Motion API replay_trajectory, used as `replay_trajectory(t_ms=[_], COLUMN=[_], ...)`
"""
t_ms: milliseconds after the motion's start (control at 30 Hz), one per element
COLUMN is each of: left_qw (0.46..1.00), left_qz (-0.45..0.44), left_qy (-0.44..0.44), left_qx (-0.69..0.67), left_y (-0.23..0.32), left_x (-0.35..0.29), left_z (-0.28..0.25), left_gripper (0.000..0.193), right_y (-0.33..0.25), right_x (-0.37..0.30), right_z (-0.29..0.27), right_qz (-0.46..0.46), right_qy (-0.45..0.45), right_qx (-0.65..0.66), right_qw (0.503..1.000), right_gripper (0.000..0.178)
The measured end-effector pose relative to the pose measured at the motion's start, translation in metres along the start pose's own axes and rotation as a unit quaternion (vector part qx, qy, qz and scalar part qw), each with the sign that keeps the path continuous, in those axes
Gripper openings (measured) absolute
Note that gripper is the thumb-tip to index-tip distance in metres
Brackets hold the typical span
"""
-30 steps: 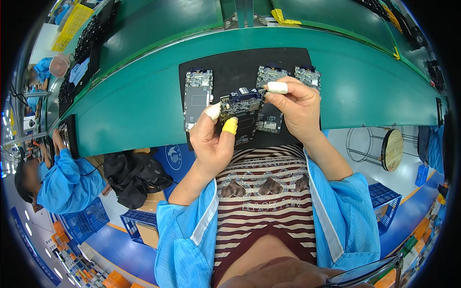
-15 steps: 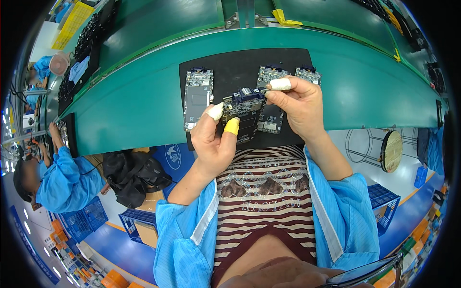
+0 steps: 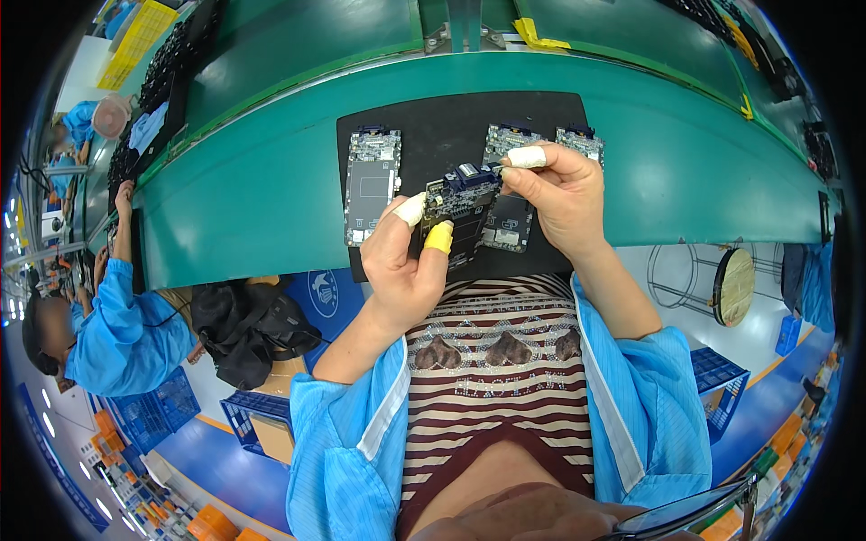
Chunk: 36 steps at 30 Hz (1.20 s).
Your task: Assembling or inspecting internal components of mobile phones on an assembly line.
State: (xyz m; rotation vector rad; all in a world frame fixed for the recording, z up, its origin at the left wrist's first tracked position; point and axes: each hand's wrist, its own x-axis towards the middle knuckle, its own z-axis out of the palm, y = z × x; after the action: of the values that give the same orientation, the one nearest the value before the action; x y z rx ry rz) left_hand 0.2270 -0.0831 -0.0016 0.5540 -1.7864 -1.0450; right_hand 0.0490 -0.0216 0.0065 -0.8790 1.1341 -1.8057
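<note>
A black circuit board (image 3: 465, 216) with a dark blue connector (image 3: 471, 178) along its top is tilted up over a black mat (image 3: 433, 117). My left hand (image 3: 403, 261) grips its left edge, with a white finger cover and a yellow thumb cover. At the board's upper right corner, my right hand (image 3: 564, 194) pinches with thumb and a white-covered forefinger; whatever sits between these fingertips is too small to make out. Another circuit board (image 3: 372, 185) lies flat to the left. Two more lie to the right: a nearer board (image 3: 514, 216), partly covered, and a farther board (image 3: 582, 140), mostly behind my right hand.
The mat rests on a green worktable (image 3: 253, 198) with a raised ledge behind it. A co-worker in a blue smock (image 3: 126, 334) sits at the left, near a black bag (image 3: 248, 329). A round stool (image 3: 733, 287) and a blue crate (image 3: 719, 383) stand at the right.
The held board has shifted very slightly, and my left hand with it. My right hand keeps its pinch at the corner. At the left, the co-worker's arm has reached farther up.
</note>
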Motion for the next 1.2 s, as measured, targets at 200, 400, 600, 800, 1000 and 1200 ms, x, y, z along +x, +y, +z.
replay_trajectory(t_ms=[200, 400, 600, 800, 1000, 1200], left_qw=[1.000, 0.998, 0.998, 0.997, 0.997, 0.991], left_qz=[-0.002, 0.028, 0.033, 0.042, 0.031, -0.114], left_qy=[0.007, -0.017, -0.022, -0.023, -0.035, -0.031], left_qx=[0.011, 0.053, 0.054, 0.061, 0.063, -0.068], left_y=[0.003, 0.014, 0.016, 0.015, 0.013, 0.009], left_x=[0.001, 0.008, 0.008, 0.008, 0.007, 0.006], left_z=[0.001, -0.002, -0.002, -0.001, -0.003, -0.002], left_gripper=[0.024, 0.023, 0.023, 0.023, 0.023, 0.024], right_y=[-0.007, -0.008, -0.006, -0.005, -0.006, 0.007], right_x=[0.000, 0.001, 0.000, 0.000, 0.005, 0.008], right_z=[0.001, 0.000, -0.003, -0.003, -0.007, -0.007], right_qz=[-0.027, -0.020, -0.031, -0.052, -0.004, 0.055], right_qy=[-0.005, -0.003, -0.019, -0.020, -0.035, -0.012], right_qx=[-0.064, -0.034, -0.022, -0.030, -0.014, 0.024], right_qw=[0.998, 0.999, 0.999, 0.998, 0.999, 0.998], right_gripper=[0.015, 0.014, 0.012, 0.012, 0.011, 0.013])
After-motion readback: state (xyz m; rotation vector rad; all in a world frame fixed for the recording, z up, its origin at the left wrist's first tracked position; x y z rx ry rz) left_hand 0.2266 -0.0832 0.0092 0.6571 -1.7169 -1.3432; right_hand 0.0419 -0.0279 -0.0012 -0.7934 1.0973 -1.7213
